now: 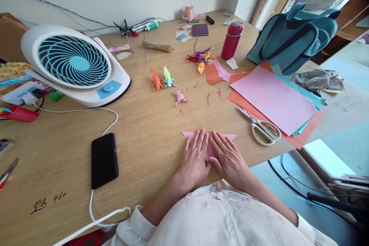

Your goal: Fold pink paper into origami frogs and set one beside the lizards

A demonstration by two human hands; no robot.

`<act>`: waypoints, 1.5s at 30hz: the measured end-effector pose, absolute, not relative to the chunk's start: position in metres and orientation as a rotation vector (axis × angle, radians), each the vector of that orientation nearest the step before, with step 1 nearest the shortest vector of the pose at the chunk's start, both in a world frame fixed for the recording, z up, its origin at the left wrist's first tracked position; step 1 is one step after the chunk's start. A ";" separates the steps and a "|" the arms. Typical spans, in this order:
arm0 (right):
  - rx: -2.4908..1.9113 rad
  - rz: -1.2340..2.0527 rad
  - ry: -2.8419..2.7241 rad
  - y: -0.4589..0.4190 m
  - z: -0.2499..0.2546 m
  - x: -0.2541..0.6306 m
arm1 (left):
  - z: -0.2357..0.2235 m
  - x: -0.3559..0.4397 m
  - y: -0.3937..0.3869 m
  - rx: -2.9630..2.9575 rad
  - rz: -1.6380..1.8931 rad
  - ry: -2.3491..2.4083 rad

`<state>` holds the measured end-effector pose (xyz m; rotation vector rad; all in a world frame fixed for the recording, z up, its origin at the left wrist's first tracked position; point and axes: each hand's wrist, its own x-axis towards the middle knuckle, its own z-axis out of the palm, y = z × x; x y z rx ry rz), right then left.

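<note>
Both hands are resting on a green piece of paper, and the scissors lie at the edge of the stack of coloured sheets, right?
Not quite: the piece of paper under the left hand and right hand is pink, not green, as the head view shows. The scissors do lie at the edge of the stack of coloured sheets.

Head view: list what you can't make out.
Head view: much of the small pink paper, covered by the left hand and right hand.
Head view: the contents of the teal bag, hidden by its sides.
Head view: the rest of the red-handled tool, cut off by the left edge.
</note>
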<state>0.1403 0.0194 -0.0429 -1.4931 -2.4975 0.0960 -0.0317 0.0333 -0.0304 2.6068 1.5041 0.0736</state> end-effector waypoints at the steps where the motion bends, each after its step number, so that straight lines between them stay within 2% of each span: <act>1: -1.489 0.079 -2.499 0.020 -0.044 0.142 | -0.030 -0.034 0.034 2.600 0.078 1.502; 25: -1.725 -0.007 -2.425 0.024 -0.040 0.172 | -0.026 -0.060 0.043 2.472 0.008 1.716; 33: -1.705 0.019 -2.409 0.023 -0.042 0.173 | -0.020 -0.044 0.049 2.717 0.006 1.036; 45: -1.531 0.047 -2.501 0.021 -0.041 0.171 | -0.030 -0.035 0.037 2.707 0.070 1.260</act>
